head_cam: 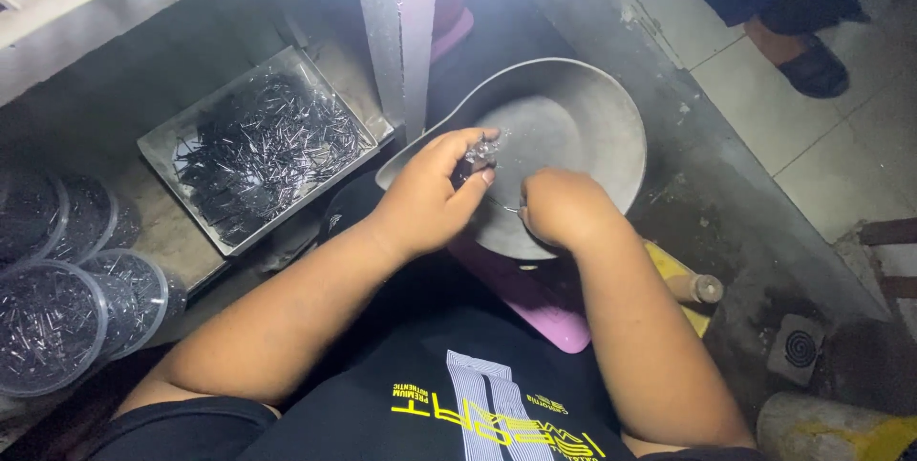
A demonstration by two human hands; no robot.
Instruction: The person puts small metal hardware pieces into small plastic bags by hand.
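1. Landmark: grey metal pan (pixel 573 117), round with a flat lip toward the left, resting on the person's lap over a pink stool (pixel 535 303).
2. Left hand (pixel 430 195) sits over the pan's left rim. Thumb and fingers are closed on a small bundle of shiny pins (pixel 480 150), held just above the pan's inside.
3. Right hand (pixel 564 208) is over the pan's near rim, just right of the left hand and close to it. Fingers are curled shut; a thin pin tip (pixel 511 208) shows at the fingertips. Exactly what the curled fingers hold beyond that cannot be told.
4. Left of the pan, beyond a grey post (pixel 401 31): a square clear tray (pixel 263 146) filled with dark thin pins.
5. Farther left of the pan, at the frame edge: round clear tubs (pixel 57 313) of the same pins, packed side by side.
6. Right of the pan, low: a wooden handle (pixel 697 286) lying on something yellow, and a floor drain (pixel 798 346) beyond it.
7. Far right above the pan: another person's foot in a dark sandal (pixel 807 60) on the tiled floor.
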